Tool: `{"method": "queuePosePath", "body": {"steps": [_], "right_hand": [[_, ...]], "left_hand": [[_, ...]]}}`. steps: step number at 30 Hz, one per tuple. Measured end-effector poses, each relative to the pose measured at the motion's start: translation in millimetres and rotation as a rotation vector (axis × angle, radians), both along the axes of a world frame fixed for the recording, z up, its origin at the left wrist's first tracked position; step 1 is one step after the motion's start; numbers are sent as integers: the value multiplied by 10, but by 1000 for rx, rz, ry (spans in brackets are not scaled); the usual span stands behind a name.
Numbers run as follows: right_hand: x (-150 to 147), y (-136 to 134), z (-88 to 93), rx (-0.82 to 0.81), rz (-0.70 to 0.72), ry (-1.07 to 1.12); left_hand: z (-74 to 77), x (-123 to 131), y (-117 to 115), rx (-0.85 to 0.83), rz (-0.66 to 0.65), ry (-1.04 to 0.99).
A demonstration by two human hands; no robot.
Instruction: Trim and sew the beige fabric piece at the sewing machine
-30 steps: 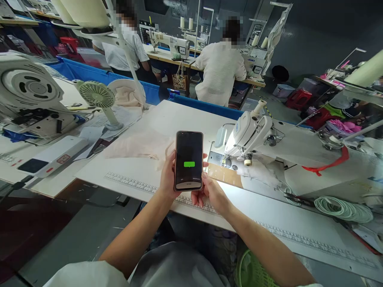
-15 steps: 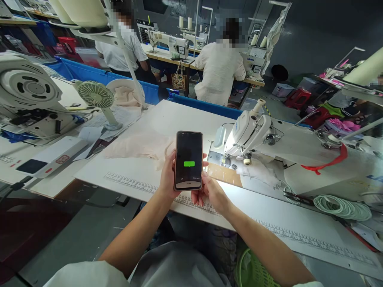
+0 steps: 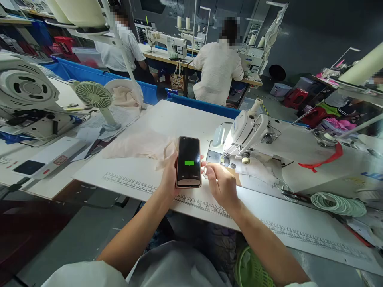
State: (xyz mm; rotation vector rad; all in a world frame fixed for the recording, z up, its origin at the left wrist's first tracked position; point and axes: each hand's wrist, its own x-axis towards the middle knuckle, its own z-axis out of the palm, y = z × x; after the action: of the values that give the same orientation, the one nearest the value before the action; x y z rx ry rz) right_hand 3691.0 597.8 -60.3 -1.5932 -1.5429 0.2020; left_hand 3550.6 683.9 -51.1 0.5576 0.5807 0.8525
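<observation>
Black phone (image 3: 188, 161) near table edge (image 3: 113, 188); open room beyond.

Tabletop (image 3: 179, 119) lies open beyond the phone (image 3: 188, 159); sewing machine (image 3: 295, 139) blocks rightward.

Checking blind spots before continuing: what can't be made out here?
Head view:
- Lettering on the phone: too small to read.
- Part of the left hand: hidden by the phone.
- Whether the right hand touches the phone: detail too small.
- Base of the green basket: cut off by bottom edge.
</observation>
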Motion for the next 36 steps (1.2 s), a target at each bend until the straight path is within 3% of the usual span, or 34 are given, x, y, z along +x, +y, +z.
{"method": "queuePosePath", "body": {"steps": [2,5,18,25,29,33,36], "right_hand": [[34,-16,35,181,-23,-146],[60,-15,46,266,4,-186],[63,2,-32,199,127,-96],[67,14,-18,227,137,-140],[41,8,-18,267,175,-195],[15,-11,-12,248,252,-103],[15,-29,7,249,228,-17]], "left_hand": [[-27,17,2,-37,15,48],[-41,36,9,-105,17,89],[79,67,-9,-187,76,140],[9,49,5,-110,65,121],[-33,36,26,-47,-22,61],[-34,31,30,-73,-50,39],[-37,27,21,-58,-60,45]]}}
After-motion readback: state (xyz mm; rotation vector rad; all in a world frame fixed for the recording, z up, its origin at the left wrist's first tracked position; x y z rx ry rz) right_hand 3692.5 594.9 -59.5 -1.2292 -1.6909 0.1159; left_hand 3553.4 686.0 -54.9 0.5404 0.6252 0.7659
